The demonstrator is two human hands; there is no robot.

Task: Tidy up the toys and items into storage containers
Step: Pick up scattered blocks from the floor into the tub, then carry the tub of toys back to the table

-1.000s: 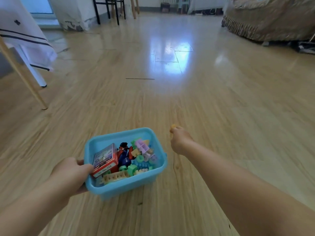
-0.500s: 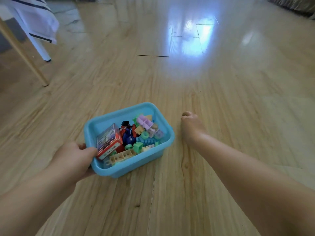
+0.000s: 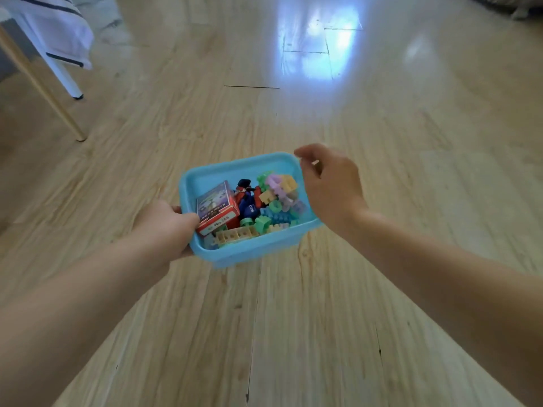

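A light blue plastic bin (image 3: 249, 252) sits low over the wooden floor. My left hand (image 3: 164, 224) grips its left rim, thumb inside. The bin holds a red toy box (image 3: 217, 208), a dark blue and red figure (image 3: 246, 198), and several pastel building blocks (image 3: 277, 198), with a cream block (image 3: 236, 235) at the front. My right hand (image 3: 332, 186) hovers over the bin's right rim with its fingers loosely curled. Whether it holds anything is hidden by the fingers.
A slanted wooden leg (image 3: 38, 83) and a white leg (image 3: 63, 74) stand at the upper left under a white striped cloth (image 3: 58, 33). Bare wooden floor with a bright glare patch (image 3: 317, 54) stretches ahead and to the right.
My right hand, closed beside the bin with a small yellow piece showing a second ago, has risen over the bin's right rim. My left hand kept its hold. The view tilted down.
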